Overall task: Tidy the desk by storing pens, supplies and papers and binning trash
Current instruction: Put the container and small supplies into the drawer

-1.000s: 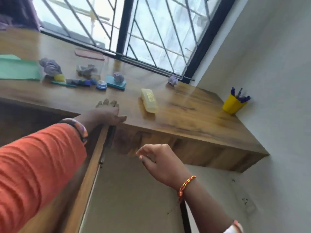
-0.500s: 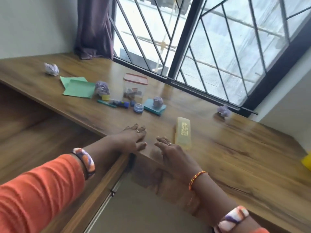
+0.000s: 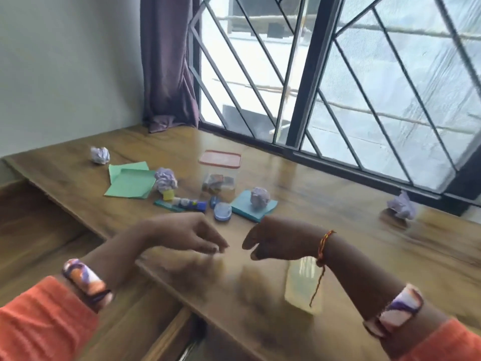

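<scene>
Wooden desk [image 3: 325, 204] set against a barred window [image 3: 338, 87], with a purple curtain [image 3: 166, 69] in the corner. Both hands hang just above the near edge, wrists bent, holding nothing: left hand [image 3: 187, 234] with fingers drooping loosely together, tips pointing right; right hand [image 3: 276, 242] with fingers loosely curled, tips pointing left. The two hands nearly meet. A pale yellow case [image 3: 302, 287] lies flat beneath the right wrist, partly hidden, its long axis running away from the viewer; the right hand is the nearer one. Beyond the fingers, near but apart, sits the clutter: a blue round tape dispenser [image 3: 222, 211], a teal note pad [image 3: 244, 207] bearing 1 of 4 crumpled paper balls [image 3: 259, 196], pens and a glue stick [image 3: 182, 203] lying crosswise, green papers [image 3: 130, 182], and a clear container [image 3: 220, 181] with a red lid. Judged stage: sorting not yet begun; the tape dispenser lies straight ahead, between both hands.
</scene>
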Available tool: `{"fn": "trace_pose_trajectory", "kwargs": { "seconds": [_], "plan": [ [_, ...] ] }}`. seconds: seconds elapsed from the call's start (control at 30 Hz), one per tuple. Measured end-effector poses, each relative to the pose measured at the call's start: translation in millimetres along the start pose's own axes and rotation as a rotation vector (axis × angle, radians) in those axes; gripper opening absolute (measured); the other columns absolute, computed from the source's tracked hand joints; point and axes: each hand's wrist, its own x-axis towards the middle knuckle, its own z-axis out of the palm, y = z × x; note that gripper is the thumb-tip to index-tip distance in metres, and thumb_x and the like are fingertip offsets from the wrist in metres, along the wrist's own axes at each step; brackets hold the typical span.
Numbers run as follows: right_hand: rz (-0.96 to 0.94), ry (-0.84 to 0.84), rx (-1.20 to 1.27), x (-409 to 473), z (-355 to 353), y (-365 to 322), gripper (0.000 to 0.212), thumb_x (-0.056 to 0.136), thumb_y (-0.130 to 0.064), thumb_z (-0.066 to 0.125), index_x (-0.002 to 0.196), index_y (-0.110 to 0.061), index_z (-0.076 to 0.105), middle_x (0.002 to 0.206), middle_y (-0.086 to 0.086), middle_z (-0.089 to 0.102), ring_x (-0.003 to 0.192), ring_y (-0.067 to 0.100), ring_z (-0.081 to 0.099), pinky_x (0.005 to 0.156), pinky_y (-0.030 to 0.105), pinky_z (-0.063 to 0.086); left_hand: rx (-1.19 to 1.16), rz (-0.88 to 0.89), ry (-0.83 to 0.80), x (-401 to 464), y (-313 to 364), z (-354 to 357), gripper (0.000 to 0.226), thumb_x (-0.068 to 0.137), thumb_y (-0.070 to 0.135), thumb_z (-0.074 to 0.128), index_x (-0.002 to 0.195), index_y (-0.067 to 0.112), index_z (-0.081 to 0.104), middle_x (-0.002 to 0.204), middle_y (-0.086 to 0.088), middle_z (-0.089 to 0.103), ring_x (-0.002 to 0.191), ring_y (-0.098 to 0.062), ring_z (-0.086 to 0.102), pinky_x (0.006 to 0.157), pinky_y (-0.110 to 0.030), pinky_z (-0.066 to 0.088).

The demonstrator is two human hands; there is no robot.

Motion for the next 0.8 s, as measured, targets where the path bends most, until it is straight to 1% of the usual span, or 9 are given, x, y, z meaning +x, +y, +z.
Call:
{"fn": "trace_pose_trajectory", "kwargs": {
  "seconds": [0.07, 0.13, 0.23, 0.3, 0.37, 0.47, 0.53, 0.7, 0.8],
  "plan": [
    [-0.074, 0.13, 0.042, 16, -21, 20, 0.024, 0.086, -0.016, 0.061, 0.108, -0.007, 0.069, 0.108, 0.009, 0.067, 0.082, -0.003, 0.056, 0.08, 0.012, 0.042, -0.242, 0.014, 0.198, 12, 3, -30, 0.023, 0.091, 0.016, 0.054, 0.112, 0.018, 0.064, 0.086, 0.009, 0.072, 0.074, -0.007, 0.068, 0.075, -0.024, 0.055],
    [-0.062, 0.26, 0.18, 36, -39, 38, 0.027, 0.085, -0.012, 0.063, 0.111, -0.004, 0.066, 0.11, 0.012, 0.068, 0.085, -0.003, 0.059, 0.082, 0.01, 0.043, -0.313, -0.006, 0.56, 32, -2, -66, 0.022, 0.089, 0.018, 0.057, 0.109, 0.012, 0.065, 0.08, 0.004, 0.071, 0.063, -0.005, 0.064, 0.057, -0.017, 0.052],
    [0.051, 0.422, 0.556, 74, -53, 59, 0.04, 0.085, -0.005, 0.062, 0.124, 0.003, 0.054, 0.127, 0.016, 0.058, 0.114, 0.025, 0.058, 0.103, 0.031, 0.042, -0.436, -0.141, 0.912, 68, -20, -111, 0.033, 0.093, 0.024, 0.053, 0.118, 0.004, 0.057, 0.097, -0.015, 0.062, 0.083, -0.02, 0.062, 0.07, -0.032, 0.051],
    [0.116, 0.486, 0.877, 95, -59, 61, 0.039, 0.087, 0.001, 0.057, 0.123, 0.014, 0.049, 0.131, 0.029, 0.051, 0.12, 0.039, 0.051, 0.105, 0.044, 0.04, -0.541, -0.269, 0.889, 87, -28, -125, 0.029, 0.096, 0.03, 0.044, 0.111, 0.006, 0.053, 0.094, -0.018, 0.055, 0.086, -0.026, 0.058, 0.077, -0.035, 0.047],
    [0.193, 0.469, 1.115, 113, -63, 59, 0.041, 0.089, 0.003, 0.052, 0.122, 0.023, 0.04, 0.133, 0.039, 0.04, 0.124, 0.049, 0.041, 0.106, 0.053, 0.034, -0.742, -0.325, 0.771, 96, -27, -129, 0.036, 0.099, 0.032, 0.038, 0.124, 0.007, 0.042, 0.097, -0.014, 0.054, 0.091, -0.026, 0.057, 0.083, -0.033, 0.047],
    [0.258, 0.428, 1.239, 135, -66, 62, 0.036, 0.091, -0.002, 0.051, 0.121, 0.018, 0.046, 0.111, 0.028, 0.053, 0.108, 0.033, 0.053, 0.102, 0.043, 0.042, -0.783, -0.295, 0.752, 101, -25, -127, 0.045, 0.098, 0.031, 0.04, 0.126, -0.004, 0.041, 0.091, -0.013, 0.061, 0.084, -0.024, 0.061, 0.076, -0.032, 0.051],
    [0.267, 0.488, 1.231, 141, -67, 59, 0.032, 0.09, -0.005, 0.055, 0.116, 0.013, 0.052, 0.095, 0.02, 0.054, 0.089, 0.026, 0.054, 0.086, 0.039, 0.05, -0.721, -0.283, 0.819, 102, -21, -121, 0.038, 0.095, 0.025, 0.049, 0.111, -0.009, 0.05, 0.087, -0.013, 0.063, 0.08, -0.023, 0.063, 0.069, -0.029, 0.054],
    [0.111, 0.679, 1.469, 122, -81, 23, 0.01, 0.084, 0.0, 0.059, 0.088, -0.008, 0.06, 0.078, 0.007, 0.058, 0.071, 0.015, 0.056, 0.064, 0.026, 0.044, -0.807, -0.195, 0.941, 48, -16, -111, 0.014, 0.086, 0.007, 0.061, 0.074, 0.006, 0.053, 0.072, -0.011, 0.061, 0.062, -0.018, 0.058, 0.056, -0.024, 0.054],
    [-0.041, 0.635, 1.431, 99, -89, -22, 0.015, 0.084, -0.001, 0.06, 0.087, -0.015, 0.059, 0.079, 0.002, 0.058, 0.071, 0.01, 0.055, 0.063, 0.024, 0.043, -0.948, -0.068, 0.849, -22, -18, -101, 0.003, 0.086, 0.004, 0.058, 0.085, 0.006, 0.056, 0.076, -0.009, 0.062, 0.068, -0.019, 0.058, 0.058, -0.023, 0.056]
  ]
}}
